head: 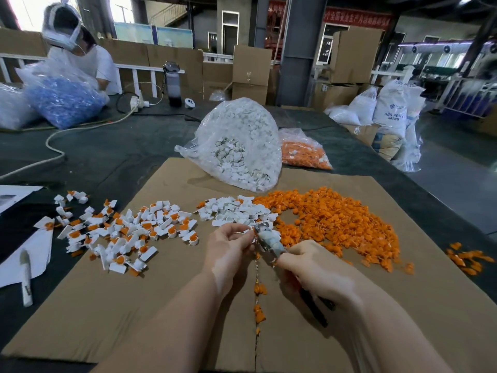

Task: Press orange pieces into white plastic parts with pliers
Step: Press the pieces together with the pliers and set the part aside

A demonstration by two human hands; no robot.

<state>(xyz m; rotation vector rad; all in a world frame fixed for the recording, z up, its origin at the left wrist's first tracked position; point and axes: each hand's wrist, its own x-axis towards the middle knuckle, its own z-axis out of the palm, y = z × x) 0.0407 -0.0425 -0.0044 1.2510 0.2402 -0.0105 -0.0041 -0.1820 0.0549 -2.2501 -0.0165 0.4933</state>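
Near the middle of the cardboard sheet [107,305] that covers the dark surface [107,157], the left hand [228,249] curls its fingers [243,238] round a small white plastic part [251,232], pinching it up against the tip of the pliers [269,242]. The right hand [317,270] is wrapped round the pliers' dark handles, which stick out below the palm toward the near side; the head of the tool, bound in pale tape, points up and left to meet the part. Whether an orange piece already sits in that part cannot be told. Just beyond the hands lies a small pile of loose white parts [236,211], and touching it on the right a broad heap of orange pieces [336,216]. To the left, spread over the cardboard edge and the surface, lie finished parts [129,232], white with orange set in them. Farther back stands an open clear bag of white parts [242,146], with a bag of orange pieces [304,154] just beside it on the right. A few orange scraps [259,310] lie along the cardboard seam between the forearms. At far left a second person [80,57] bends over a bag of blue parts [61,98].
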